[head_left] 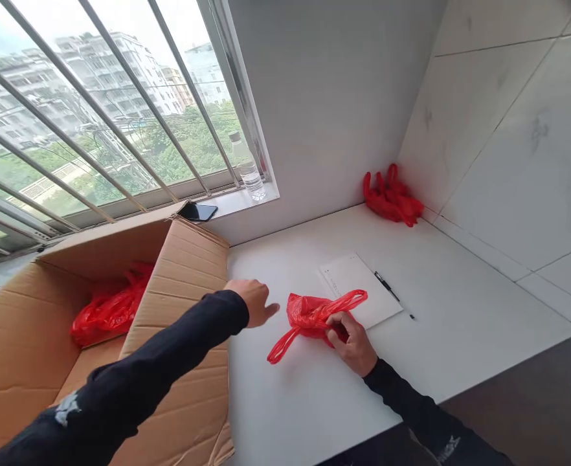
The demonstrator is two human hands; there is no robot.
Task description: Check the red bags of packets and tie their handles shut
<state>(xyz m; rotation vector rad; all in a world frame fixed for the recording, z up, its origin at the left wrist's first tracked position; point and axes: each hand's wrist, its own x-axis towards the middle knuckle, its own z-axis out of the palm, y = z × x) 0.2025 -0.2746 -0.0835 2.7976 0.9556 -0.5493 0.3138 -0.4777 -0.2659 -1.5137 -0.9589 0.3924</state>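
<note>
A crumpled red plastic bag (309,314) lies on the white table (441,310), its loop handles trailing left and right. My right hand (351,343) grips the bag's right side, fingers curled on the plastic. Just left of the bag my left hand (254,301) hovers with its fingers loosely bent toward it, holding nothing. It reaches over the flap of an open cardboard box (188,272) at my left. More red bags (108,307) lie inside that box.
A sheet of paper (358,285) with a black pen (387,286) beside it lies right behind the bag. A pile of red bags (392,197) sits in the far corner. A phone (199,211) and a water bottle (251,171) rest on the windowsill.
</note>
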